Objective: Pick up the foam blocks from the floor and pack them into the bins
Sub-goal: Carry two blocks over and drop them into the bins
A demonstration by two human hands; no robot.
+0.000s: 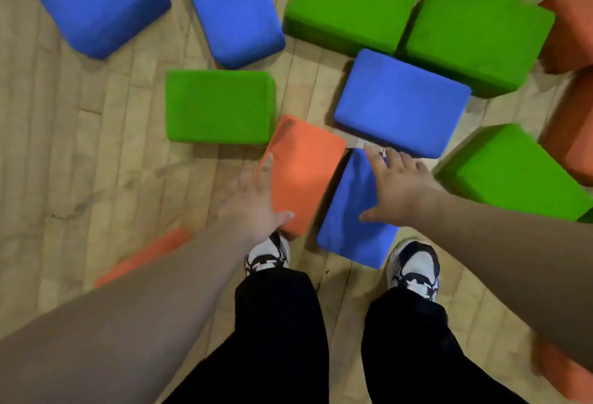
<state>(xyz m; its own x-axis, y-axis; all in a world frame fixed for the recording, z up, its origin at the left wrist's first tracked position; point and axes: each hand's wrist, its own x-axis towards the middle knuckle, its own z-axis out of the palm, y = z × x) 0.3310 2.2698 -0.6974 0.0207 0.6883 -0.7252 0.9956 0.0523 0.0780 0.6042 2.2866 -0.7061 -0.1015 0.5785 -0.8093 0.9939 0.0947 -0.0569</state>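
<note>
Foam blocks lie scattered over the wooden floor [80,147], and the two I'm reaching for sit side by side just below the middle of the frame. My left hand [253,201] is on the orange block [305,169]: its fingers [266,163] run along the block's left edge and the thumb lies over the near corner, but I cannot tell whether it has actually clamped on. My right hand [398,188] is spread wide and flat over the near blue block [346,230], thumb out to the side, fingers straight and pointing up the frame. The two hands are apart, one on each block.

Touching the far end of these two sits the middle blue block [401,102], with the lone green block [221,105] left of it, just beside the orange one. Two large green blocks [349,2] stand together at the upper right, and a tilted green block [510,172] lies at the right edge. Two more blue blocks [102,2] fill the upper left. Further orange blocks [571,22] crowd the right margin, and a thin orange piece [154,249] shows beside my left forearm. At the bottom are my white-and-black shoes [414,265] and black trousers [279,323]
</note>
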